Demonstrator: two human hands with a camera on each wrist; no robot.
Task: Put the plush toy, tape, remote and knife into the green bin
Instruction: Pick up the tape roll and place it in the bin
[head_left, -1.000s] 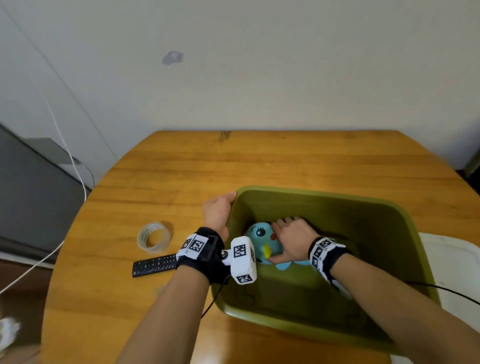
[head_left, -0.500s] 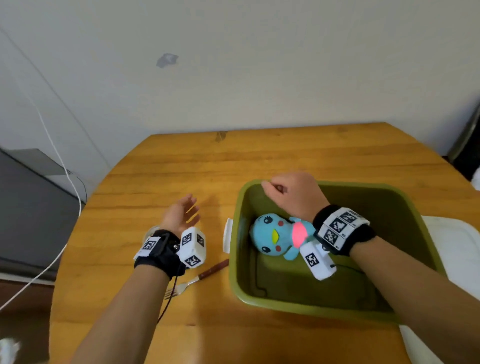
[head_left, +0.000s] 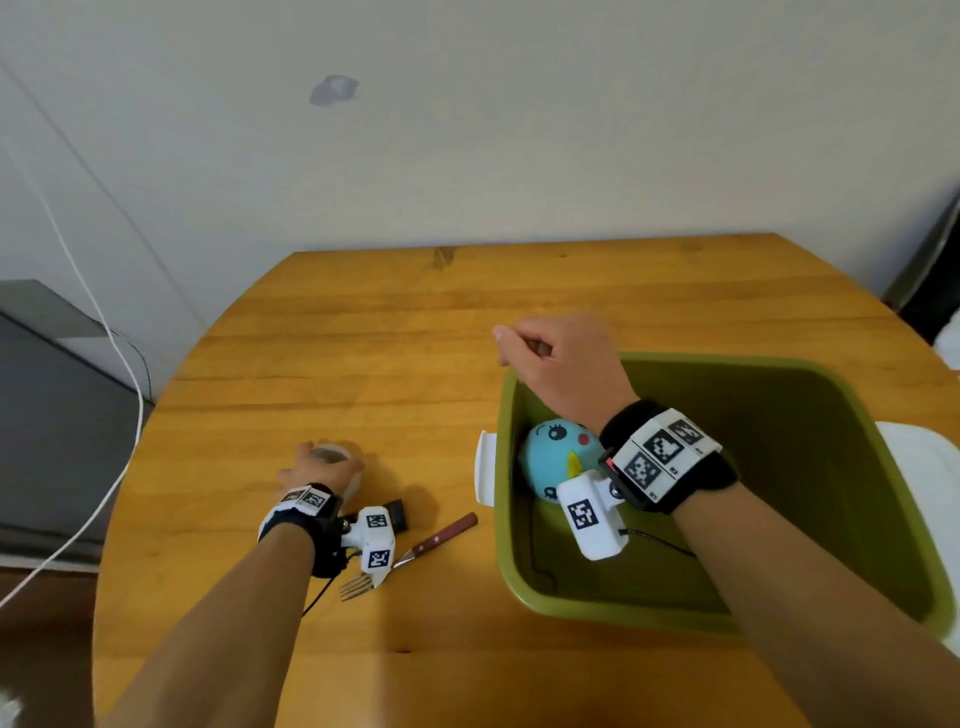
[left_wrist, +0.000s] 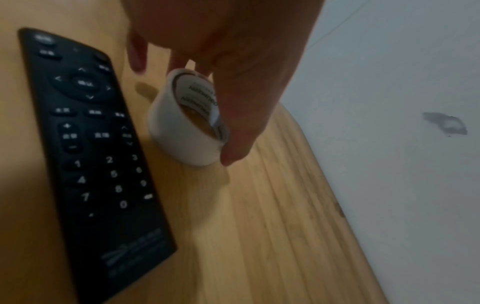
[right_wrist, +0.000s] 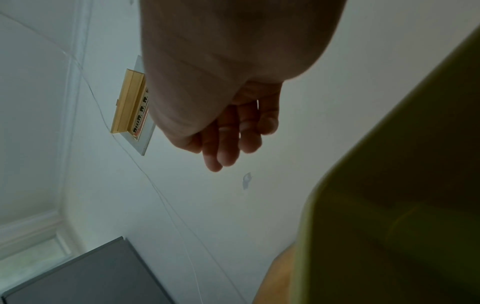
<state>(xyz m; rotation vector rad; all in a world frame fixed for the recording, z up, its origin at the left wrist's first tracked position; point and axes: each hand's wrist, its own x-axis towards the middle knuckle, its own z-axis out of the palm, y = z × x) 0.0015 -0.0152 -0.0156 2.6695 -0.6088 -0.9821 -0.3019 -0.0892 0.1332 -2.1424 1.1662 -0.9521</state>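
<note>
My left hand (head_left: 318, 469) reaches down onto the white tape roll (head_left: 335, 457) at the table's left; in the left wrist view its thumb and fingers (left_wrist: 235, 152) pinch the tilted tape roll (left_wrist: 182, 131). The black remote (left_wrist: 91, 144) lies just beside it, mostly hidden under my wrist in the head view. A utensil with a brown handle and tines (head_left: 415, 553) lies between remote and green bin (head_left: 810, 374). The blue plush toy (head_left: 553, 457) lies inside the bin at its left end. My right hand (head_left: 535, 351) hovers over the bin's far left corner, fingers loosely curled and holding nothing.
A white clip (head_left: 485, 475) sits on the bin's left rim. A white lid (head_left: 922, 467) lies under the bin at the right. A white cable (head_left: 124, 364) hangs past the table's left edge beside a grey cabinet (head_left: 57, 415). The wall stands behind the table.
My right hand let go of the plush toy and rose out of the bin. My left hand left the bin's rim, swung left and took hold of the tape.
</note>
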